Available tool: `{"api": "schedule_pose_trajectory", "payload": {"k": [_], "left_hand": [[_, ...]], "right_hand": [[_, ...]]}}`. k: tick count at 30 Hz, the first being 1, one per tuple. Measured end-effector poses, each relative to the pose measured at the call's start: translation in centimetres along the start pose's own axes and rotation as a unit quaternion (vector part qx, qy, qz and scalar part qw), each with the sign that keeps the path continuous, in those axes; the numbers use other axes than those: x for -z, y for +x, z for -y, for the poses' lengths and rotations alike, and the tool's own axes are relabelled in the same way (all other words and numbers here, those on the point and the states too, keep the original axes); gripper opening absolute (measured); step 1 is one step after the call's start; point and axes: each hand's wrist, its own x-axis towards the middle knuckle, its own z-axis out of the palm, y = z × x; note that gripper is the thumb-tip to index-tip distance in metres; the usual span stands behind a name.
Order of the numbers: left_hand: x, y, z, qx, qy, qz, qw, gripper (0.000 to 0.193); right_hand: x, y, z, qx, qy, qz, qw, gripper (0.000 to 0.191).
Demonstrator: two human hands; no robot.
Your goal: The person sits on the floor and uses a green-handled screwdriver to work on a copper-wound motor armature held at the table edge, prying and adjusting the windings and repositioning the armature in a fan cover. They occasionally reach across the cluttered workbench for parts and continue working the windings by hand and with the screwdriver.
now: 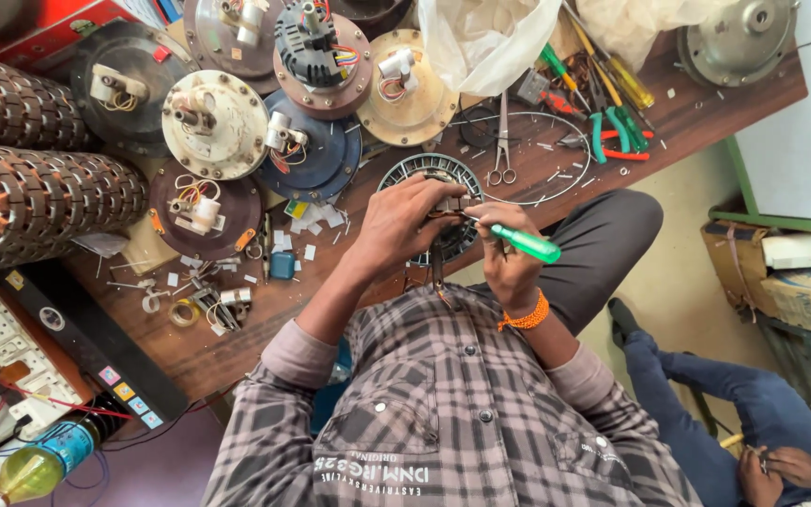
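Far left of the frame, stacked copper-wound coil rings point(39, 188) lie beside round motor covers point(216, 124) on the wooden bench point(237, 324). At centre, the left hand point(404, 221) clasps a round fan stator point(429, 178) at the bench edge. Just right, the right hand point(509, 253) grasps a green-handled screwdriver point(527, 244), tip at the stator. Upper right, scissors point(502, 141) and green-handled pliers point(612, 131).
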Motion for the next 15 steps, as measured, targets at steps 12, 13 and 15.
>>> {"api": "schedule_pose_trajectory", "payload": {"k": [12, 13, 15], "left_hand": [[0.9, -2.1, 2.6, -0.045, -0.156, -0.003, 0.987, 0.06], [1.2, -2.6, 3.1, -0.031, -0.187, -0.019, 0.982, 0.065], [0.8, -3.2, 3.7, -0.03, -0.197, -0.048, 0.979, 0.062]], "right_hand": [[-1.1, -1.8, -1.4, -0.022, 0.067, 0.016, 0.997, 0.011], [-1.1, -1.9, -1.5, -0.019, 0.072, 0.019, 0.997, 0.011], [-0.8, -1.8, -1.7, -0.012, 0.085, 0.021, 0.996, 0.012]]}}
